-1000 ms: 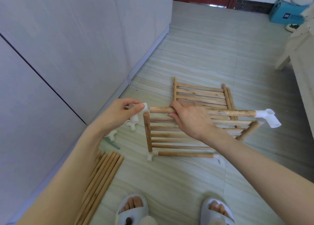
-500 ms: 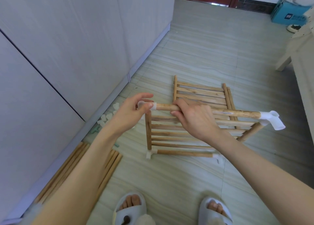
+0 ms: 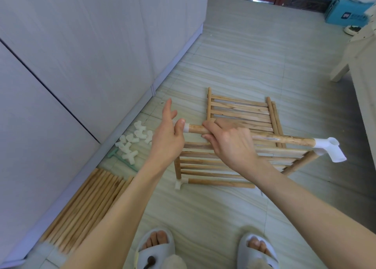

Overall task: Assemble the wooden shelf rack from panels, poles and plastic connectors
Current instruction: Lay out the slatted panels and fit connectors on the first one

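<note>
A partly built wooden rack frame [image 3: 203, 173] stands on the floor in front of me. My right hand [image 3: 227, 144] grips its top horizontal pole [image 3: 284, 140]. A white plastic connector [image 3: 186, 127] sits on that pole's left end; my left hand [image 3: 167, 134] has straight fingers, and its palm lies against the connector, hiding most of it. Another white connector [image 3: 329, 149] caps the pole's right end. A slatted wooden panel [image 3: 240, 112] lies flat behind the frame.
Several loose white connectors [image 3: 133, 142] and a green tool [image 3: 122, 160] lie on the floor by the wall. A bundle of wooden poles [image 3: 85, 207] lies at lower left. My slippered feet [image 3: 154, 248] are below. A pale furniture piece [image 3: 358, 65] stands at right.
My left hand carried a white connector to the top pole's left end, set it on, then opened its fingers, its palm now against the connector. My right hand kept hold of the pole.
</note>
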A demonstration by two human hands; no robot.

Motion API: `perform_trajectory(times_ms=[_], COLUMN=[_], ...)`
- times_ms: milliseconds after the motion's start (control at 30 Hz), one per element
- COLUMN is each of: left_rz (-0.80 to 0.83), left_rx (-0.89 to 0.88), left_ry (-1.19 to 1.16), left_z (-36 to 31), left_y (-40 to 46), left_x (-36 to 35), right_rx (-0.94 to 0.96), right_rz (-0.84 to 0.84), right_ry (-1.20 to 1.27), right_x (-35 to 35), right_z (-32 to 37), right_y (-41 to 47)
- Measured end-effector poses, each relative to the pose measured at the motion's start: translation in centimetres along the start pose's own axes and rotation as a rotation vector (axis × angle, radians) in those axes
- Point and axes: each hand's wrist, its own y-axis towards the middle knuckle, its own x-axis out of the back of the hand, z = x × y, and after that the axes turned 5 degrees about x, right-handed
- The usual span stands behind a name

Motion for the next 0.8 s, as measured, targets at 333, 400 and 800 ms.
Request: perform_trajectory(times_ms=[333, 400, 800], left_rz=[0.085, 0.059, -0.053], left_rx=[0.061, 0.075, -0.016], left_ry=[-0.411, -0.577, -0.398], left_z=[1.2, 2.6, 3.0], left_y=[-0.1, -0.2, 1.0], left_x=[0.7, 0.4, -2.6], right_rx=[0.043, 0.003, -0.138], right_rz=[0.199, 0.244, 0.378], right_ry=[0.038, 0.09, 0.247], right_x=[0.3, 0.6, 1.7], right_z=[-1.9, -2.7, -3.9], right_y=[0.3, 1.1, 2.6])
